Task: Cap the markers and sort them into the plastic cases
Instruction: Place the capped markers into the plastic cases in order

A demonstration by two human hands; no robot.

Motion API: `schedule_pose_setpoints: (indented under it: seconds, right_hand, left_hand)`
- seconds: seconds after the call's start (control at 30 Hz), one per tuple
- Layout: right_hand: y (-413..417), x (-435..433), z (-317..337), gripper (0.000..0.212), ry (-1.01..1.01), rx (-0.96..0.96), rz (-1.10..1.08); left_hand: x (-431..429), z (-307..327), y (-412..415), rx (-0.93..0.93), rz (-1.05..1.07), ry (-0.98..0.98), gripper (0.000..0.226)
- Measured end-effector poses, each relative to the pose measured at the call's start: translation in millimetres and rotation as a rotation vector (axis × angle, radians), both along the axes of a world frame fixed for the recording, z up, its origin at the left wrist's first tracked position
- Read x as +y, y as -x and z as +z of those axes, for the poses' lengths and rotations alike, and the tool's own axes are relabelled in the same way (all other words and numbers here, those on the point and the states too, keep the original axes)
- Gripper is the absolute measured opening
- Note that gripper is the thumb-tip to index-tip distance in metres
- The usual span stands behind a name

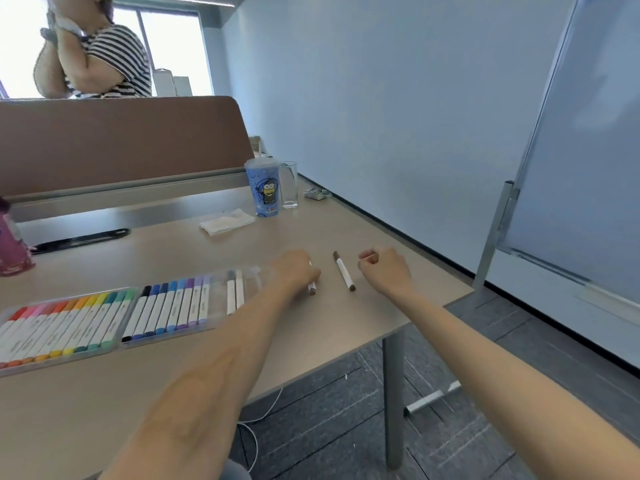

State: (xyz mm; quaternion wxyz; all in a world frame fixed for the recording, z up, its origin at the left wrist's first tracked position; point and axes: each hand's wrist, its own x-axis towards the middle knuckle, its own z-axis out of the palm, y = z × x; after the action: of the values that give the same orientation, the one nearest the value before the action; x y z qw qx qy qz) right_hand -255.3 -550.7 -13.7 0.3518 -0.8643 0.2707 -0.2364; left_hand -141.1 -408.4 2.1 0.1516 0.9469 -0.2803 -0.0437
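Note:
Two clear plastic cases lie on the table: the left case [7,367] holds red-to-green markers, the right case [218,292] holds black, blue and purple markers plus two grey-capped ones. My left hand [298,270] grips a white marker with a brown cap [312,289] just right of that case. A second brown-capped white marker [344,270] lies loose on the table between my hands. My right hand [384,268] rests beside it with fingers curled; something small and brownish shows at its fingertips, too blurred to name.
A blue cartoon cup [262,187], a drinking glass [289,184] and a folded tissue [227,221] stand at the back. A pink bottle [12,247] and a black object [79,239] lie left. The table edge [426,315] runs close on the right; a whiteboard stand [498,230] is beyond. A person stands behind the divider.

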Motion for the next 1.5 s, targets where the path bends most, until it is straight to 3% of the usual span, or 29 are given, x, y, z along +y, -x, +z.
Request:
schedule_pose_setpoints:
  seconds: [0.13, 0.3, 0.43, 0.57, 0.63, 0.73, 0.87, 1.03, 1.3, 1.5]
  right_hand:
    - [-2.7, -2.3, -1.8, 0.022, 0.008, 0.015, 0.016]
    - [-16.2, 10.3, 3.8, 0.026, 0.051, 0.106, 0.020]
    - [-31.2, 25.1, 5.5, 0.025, 0.195, 0.272, 0.007]
    - [-31.6, 33.6, 5.7, 0.004, 0.335, 0.341, 0.004]
    - [-32.5, 41.9, 10.4, 0.010, 0.326, 0.312, 0.013]
    - [-46.4, 72.5, 20.3, 0.016, 0.179, 0.186, 0.086]
    - [-67.9, 137.2, 31.1, 0.018, -0.161, 0.046, 0.288]
    - [-86.4, 196.8, 41.5, 0.006, -0.342, 0.180, 0.503]
    - [-113.7, 216.2, 33.5, 0.005, -0.195, 0.344, 0.391]
    - [-124.9, 219.0, 27.4, 0.008, 0.037, 0.384, 0.344]
  left_hand:
    - [-0.6, 8.2, -7.6, 0.159, 0.042, 0.085, 0.034]
    - [25.8, 10.8, 2.8, 0.319, 0.075, 0.510, 0.028]
    - [55.3, 9.9, 18.0, 0.356, 0.128, 0.701, 0.024]
    - [86.6, 19.7, 24.3, 0.359, 0.122, 0.714, 0.022]
    - [106.0, 23.8, 23.9, 0.371, 0.132, 0.725, 0.021]
    - [137.4, 29.2, 21.7, 0.369, 0.154, 0.753, 0.020]
    - [182.2, 36.6, 18.9, 0.361, 0.193, 0.826, 0.017]
    - [229.7, 37.0, 9.2, 0.349, 0.293, 0.797, 0.016]
    - [252.7, 26.0, -4.1, 0.374, 0.286, 0.760, 0.015]
    - [252.4, 21.0, -13.0, 0.372, 0.244, 0.739, 0.018]
